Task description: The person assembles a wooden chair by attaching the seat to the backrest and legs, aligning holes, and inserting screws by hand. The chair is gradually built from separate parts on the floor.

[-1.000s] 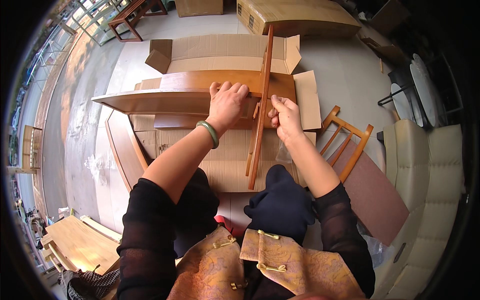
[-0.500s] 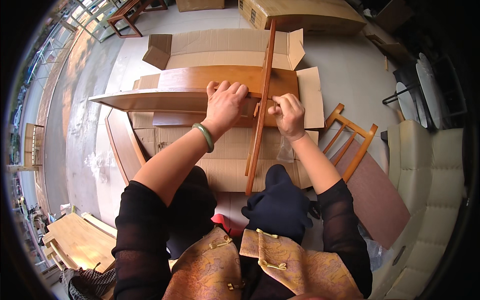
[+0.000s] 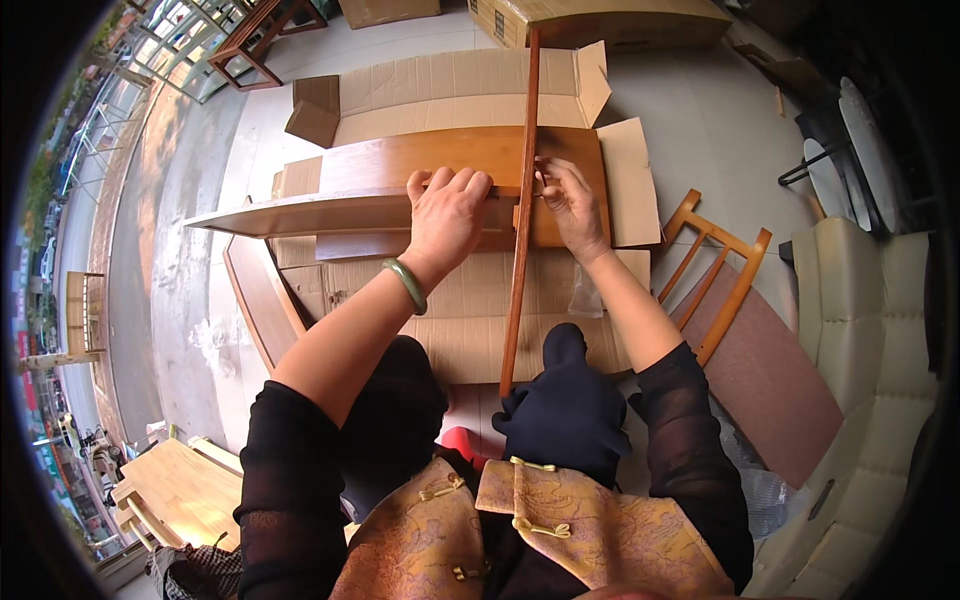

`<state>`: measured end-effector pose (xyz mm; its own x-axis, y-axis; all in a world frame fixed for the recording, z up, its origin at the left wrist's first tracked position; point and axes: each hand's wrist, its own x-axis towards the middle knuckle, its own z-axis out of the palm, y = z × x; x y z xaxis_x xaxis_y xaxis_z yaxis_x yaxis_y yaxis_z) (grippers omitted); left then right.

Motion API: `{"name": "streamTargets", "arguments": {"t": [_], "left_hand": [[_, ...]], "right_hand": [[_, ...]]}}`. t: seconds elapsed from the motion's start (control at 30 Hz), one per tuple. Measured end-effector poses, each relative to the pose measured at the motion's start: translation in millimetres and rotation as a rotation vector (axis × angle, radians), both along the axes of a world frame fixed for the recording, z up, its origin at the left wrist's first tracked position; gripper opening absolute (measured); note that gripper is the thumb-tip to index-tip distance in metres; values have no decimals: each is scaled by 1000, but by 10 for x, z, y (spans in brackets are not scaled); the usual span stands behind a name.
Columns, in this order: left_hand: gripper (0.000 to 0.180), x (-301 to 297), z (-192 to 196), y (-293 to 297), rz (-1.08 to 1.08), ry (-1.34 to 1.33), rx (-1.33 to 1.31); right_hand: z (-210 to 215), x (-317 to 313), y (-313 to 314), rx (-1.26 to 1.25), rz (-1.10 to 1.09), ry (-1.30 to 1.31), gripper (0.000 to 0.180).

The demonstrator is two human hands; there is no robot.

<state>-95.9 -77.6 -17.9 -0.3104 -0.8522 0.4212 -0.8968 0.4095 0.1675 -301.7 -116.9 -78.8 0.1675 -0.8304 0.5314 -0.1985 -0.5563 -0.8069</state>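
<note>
My left hand (image 3: 446,215), with a green bangle at its wrist, is closed over the upper edge of a wooden board (image 3: 320,216) standing on its long side. At the board's right end rises a long reddish-brown wooden side piece (image 3: 521,270), seen nearly edge-on. My right hand (image 3: 572,212) is just right of that piece, its thumb and fingers pinched together against its outer face. Whatever is between those fingertips is too small to make out. Under and behind the standing board lies a broad brown wooden panel (image 3: 430,155).
Flattened cardboard (image 3: 460,345) lies beneath the panels. To the right are a ladder-like wooden frame (image 3: 735,295), a reddish-brown board (image 3: 775,385) and a pale padded sofa (image 3: 850,330). A large carton (image 3: 620,25) stands at the back; another wooden panel (image 3: 262,295) leans at left.
The long side piece has turned slightly, so it shows more edge-on. My right fingers have moved in closer to it. My left hand keeps its hold on the board.
</note>
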Motion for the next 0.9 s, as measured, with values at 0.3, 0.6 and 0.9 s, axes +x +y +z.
{"name": "streamTargets", "arguments": {"t": [0.3, 0.6, 0.9], "left_hand": [[15, -8, -16, 26, 8, 11, -7], [13, -36, -24, 52, 9, -10, -16], [13, -2, -17, 59, -1, 5, -15]], "right_hand": [[50, -89, 22, -187, -138, 412, 27], [590, 67, 400, 1139, 99, -628, 23], [288, 50, 779, 293, 8, -62, 58]]}}
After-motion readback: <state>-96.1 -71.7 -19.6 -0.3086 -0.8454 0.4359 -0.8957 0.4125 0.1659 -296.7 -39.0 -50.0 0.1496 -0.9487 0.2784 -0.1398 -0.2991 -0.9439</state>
